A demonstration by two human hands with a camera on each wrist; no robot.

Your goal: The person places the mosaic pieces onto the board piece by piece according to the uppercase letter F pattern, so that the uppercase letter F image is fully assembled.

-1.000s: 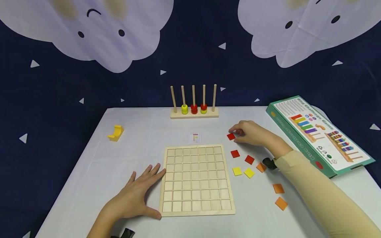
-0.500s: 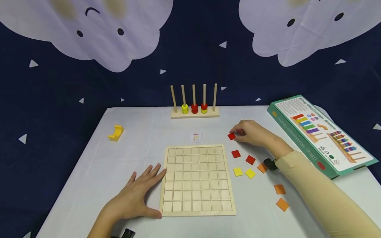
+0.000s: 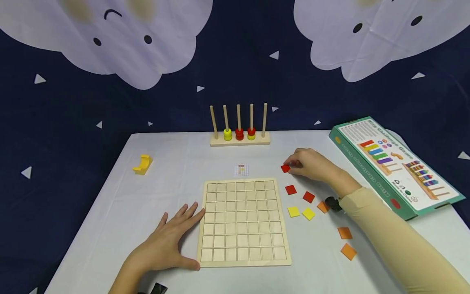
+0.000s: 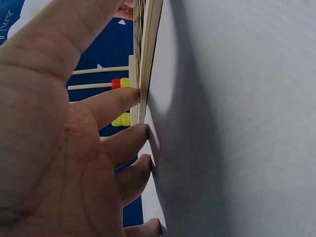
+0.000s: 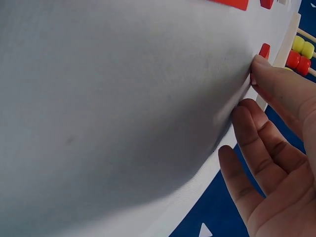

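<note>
On the white table lies a square wooden grid board [image 3: 242, 222], its cells bare. My left hand [image 3: 165, 243] rests beside it with fingers spread, thumb and index fingertip touching its left edge; the left wrist view shows these fingers [image 4: 113, 106] against the board's side. Beyond the board's upper right corner, my right hand [image 3: 312, 163] pinches a red square tile [image 3: 285, 168] between thumb and finger, at table level. In the right wrist view the thumb [image 5: 276, 81] partly covers this tile, and the other fingers are loosely bent.
Right of the board lie red tiles [image 3: 291, 190], yellow tiles [image 3: 293, 212] and orange tiles [image 3: 348, 251]. A small pattern card [image 3: 241, 170] sits behind the board, then a peg rack [image 3: 240, 141] with rings. A yellow curved piece [image 3: 143, 164] is left; a game box [image 3: 396, 167] right.
</note>
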